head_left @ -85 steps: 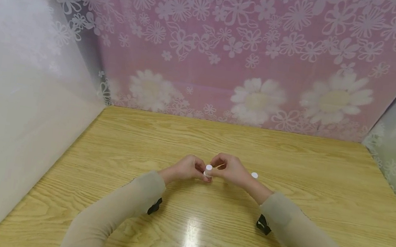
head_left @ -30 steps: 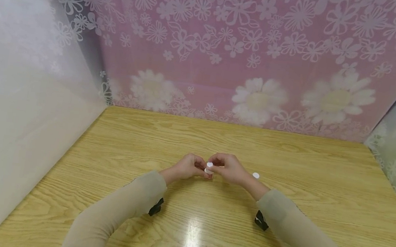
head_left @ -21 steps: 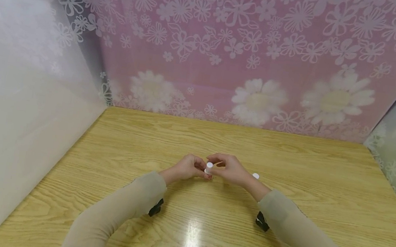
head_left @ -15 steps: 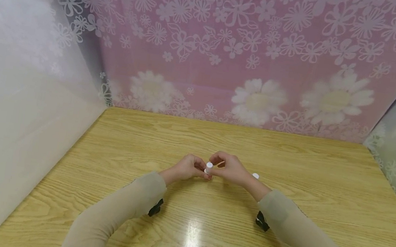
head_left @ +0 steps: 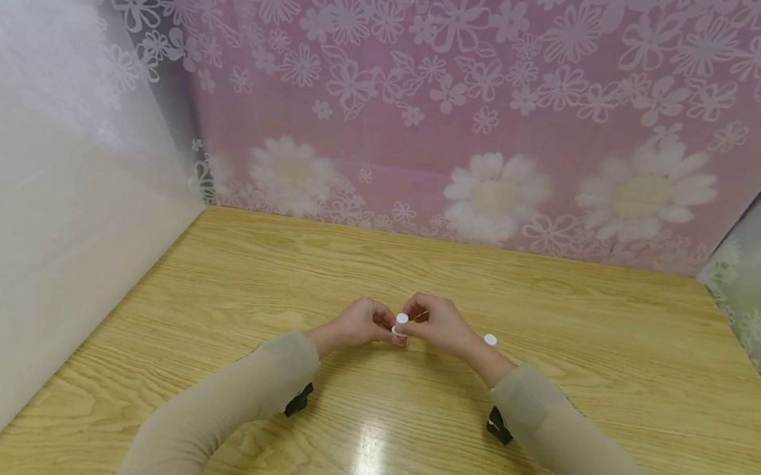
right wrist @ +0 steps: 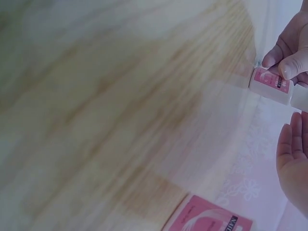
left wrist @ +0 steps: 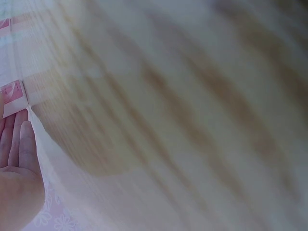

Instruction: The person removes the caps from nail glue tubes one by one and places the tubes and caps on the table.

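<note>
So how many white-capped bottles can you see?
2. One small white-capped bottle with a pink label is in the left hand's grip; the other white-capped bottle stands on the light wooden table beside the right hand. Hands could hide more.

Your small bottle [head_left: 401,325] is white with a white cap on top and a pink label [right wrist: 272,80] on its side, and it stands about upright just above the wooden table [head_left: 559,309], close to the table's middle. A second small white cap [head_left: 490,339] lies flat on the table just to the right of the bottle, apart from it. The print on the label is too blurred to read.
</note>
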Tool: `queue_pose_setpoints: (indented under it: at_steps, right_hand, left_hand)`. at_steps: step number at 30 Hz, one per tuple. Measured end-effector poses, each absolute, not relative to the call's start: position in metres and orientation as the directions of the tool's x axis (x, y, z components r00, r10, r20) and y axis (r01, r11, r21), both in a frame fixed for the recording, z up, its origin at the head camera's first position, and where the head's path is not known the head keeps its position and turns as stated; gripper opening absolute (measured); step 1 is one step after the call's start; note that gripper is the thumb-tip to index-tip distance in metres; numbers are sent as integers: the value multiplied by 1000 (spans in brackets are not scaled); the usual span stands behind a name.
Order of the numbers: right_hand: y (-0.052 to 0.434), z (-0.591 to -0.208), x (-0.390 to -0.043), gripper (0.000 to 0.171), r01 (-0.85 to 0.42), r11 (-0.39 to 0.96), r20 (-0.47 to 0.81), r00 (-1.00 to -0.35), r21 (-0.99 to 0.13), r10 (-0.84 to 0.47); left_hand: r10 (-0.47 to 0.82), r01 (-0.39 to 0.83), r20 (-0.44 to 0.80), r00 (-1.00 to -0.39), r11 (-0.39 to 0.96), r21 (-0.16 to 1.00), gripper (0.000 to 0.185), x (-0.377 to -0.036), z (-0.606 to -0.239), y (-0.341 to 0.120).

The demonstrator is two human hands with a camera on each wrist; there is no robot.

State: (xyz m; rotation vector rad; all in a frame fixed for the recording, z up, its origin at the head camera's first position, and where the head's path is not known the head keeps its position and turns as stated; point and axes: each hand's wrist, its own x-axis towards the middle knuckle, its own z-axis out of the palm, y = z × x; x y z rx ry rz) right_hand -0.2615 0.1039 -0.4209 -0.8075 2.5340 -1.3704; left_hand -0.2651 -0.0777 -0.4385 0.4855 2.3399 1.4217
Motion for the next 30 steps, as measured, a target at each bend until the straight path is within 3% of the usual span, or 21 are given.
queue_pose_setpoints:
  at_steps: [30]
  right_hand:
    - [107,-425,-264,8,-542,348,204,-716,-765,-668]
  left_hand:
    - [507,122,-107,-856,396,910,15,-266,-440,-79]
